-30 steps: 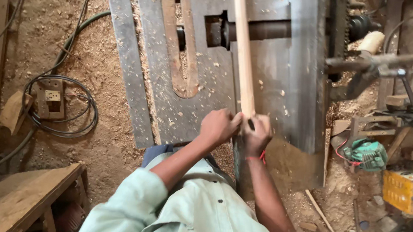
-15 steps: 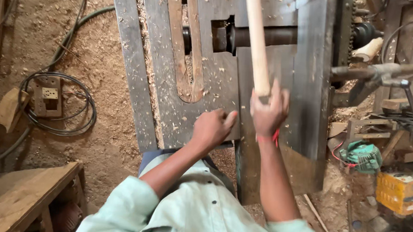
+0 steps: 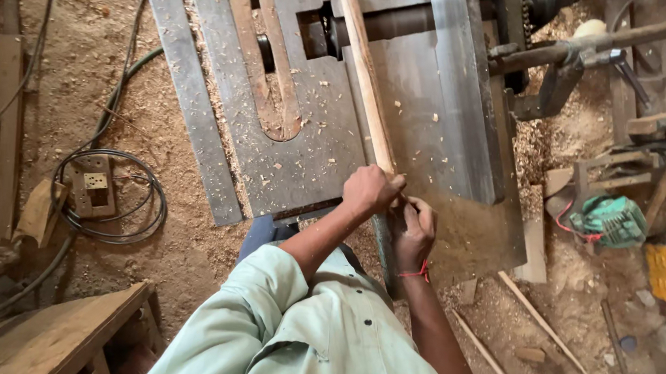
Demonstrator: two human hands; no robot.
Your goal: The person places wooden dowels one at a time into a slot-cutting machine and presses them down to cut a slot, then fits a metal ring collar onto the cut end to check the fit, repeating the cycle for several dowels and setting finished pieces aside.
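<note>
Both hands have come back together at the near end of the wooden rod (image 3: 367, 79); half a second ago the right hand was higher up the rod and the left hand hung free beside it. Now the left hand (image 3: 371, 190) is clenched around the rod's near end, and the right hand (image 3: 415, 231) sits just beside and below it, fingers curled toward the same end, though whether it truly grips the wood or only steadies it cannot be told from this angle. A red thread (image 3: 415, 274) circles the right wrist. The rod lies lengthwise on the grey metal worktop (image 3: 447, 141) of the woodworking machine, its far end reaching the dark cutter shaft (image 3: 409, 23) that runs across the opening. Wood chips are scattered over the worktop, and sawdust covers the floor (image 3: 66, 55) to the left, where a coiled black cable (image 3: 115, 193) rings a socket box (image 3: 93, 184). A green power tool (image 3: 609, 221) lies on the right, a timber bench (image 3: 52, 335) at near left. By the look of it, the step in hand is feeding the rod along the worktop over the cutter. The next move probably calls for a firm two-handed hold and a straight, even push, with both hands kept well back from the shaft.
</note>
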